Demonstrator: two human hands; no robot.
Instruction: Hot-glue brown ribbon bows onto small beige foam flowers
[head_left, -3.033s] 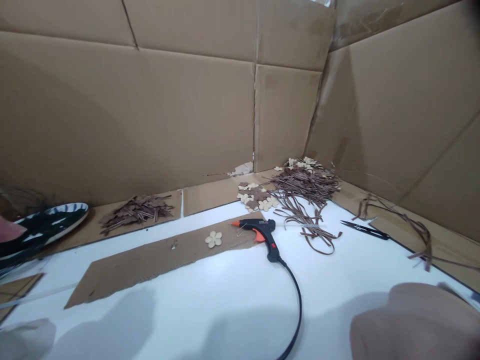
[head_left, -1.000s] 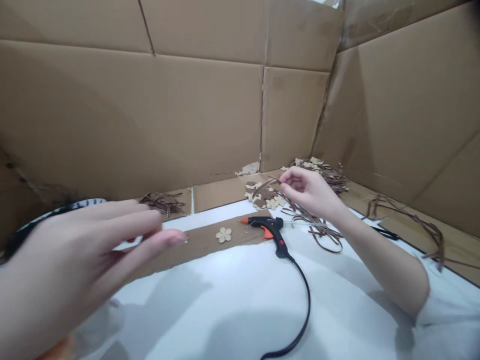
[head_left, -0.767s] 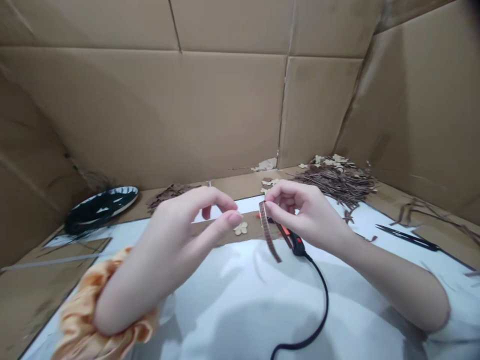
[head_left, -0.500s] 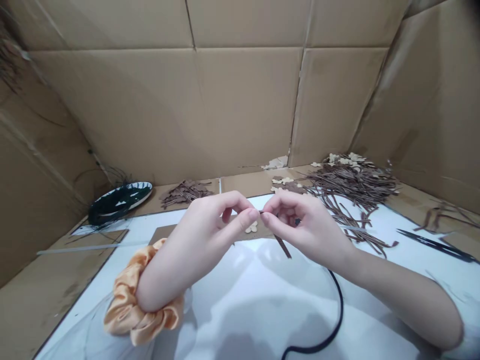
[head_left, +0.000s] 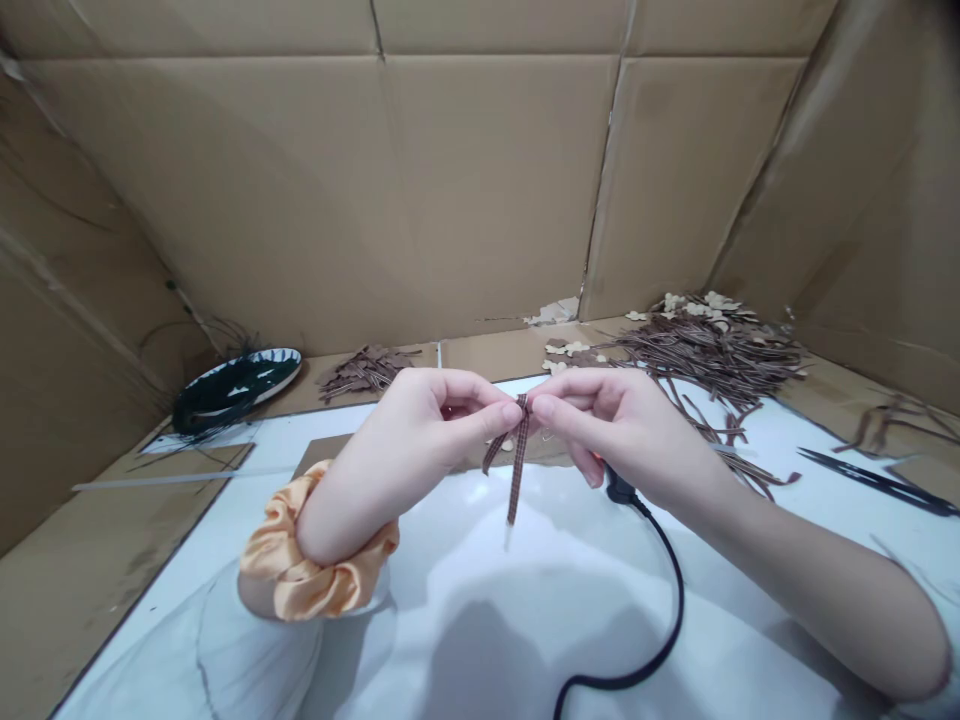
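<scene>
Between the fingertips of both hands is a brown checked ribbon (head_left: 517,465), with two tails hanging down, one longer than the other. My left hand (head_left: 442,425) pinches it from the left, an orange scrunchie (head_left: 319,555) round that wrist. From the right, my right hand (head_left: 615,420) pinches the ribbon at the same spot, fingers closed. A black cable (head_left: 675,570) with a dark plug-like end runs down from beneath my right hand. The loops at the fingertips are partly hidden.
A plate (head_left: 277,375) of dark green strands stands at the left. Brown pieces (head_left: 367,372) lie at the back. Brown strips (head_left: 712,355) are piled at the back right, near black tweezers (head_left: 877,480). Cardboard walls (head_left: 495,190) enclose the white work surface (head_left: 450,560).
The ribbon has turned, and its two tails now hang in front of the fingertips. The dark end of the cable has come into view below my right hand. The view has shifted slightly.
</scene>
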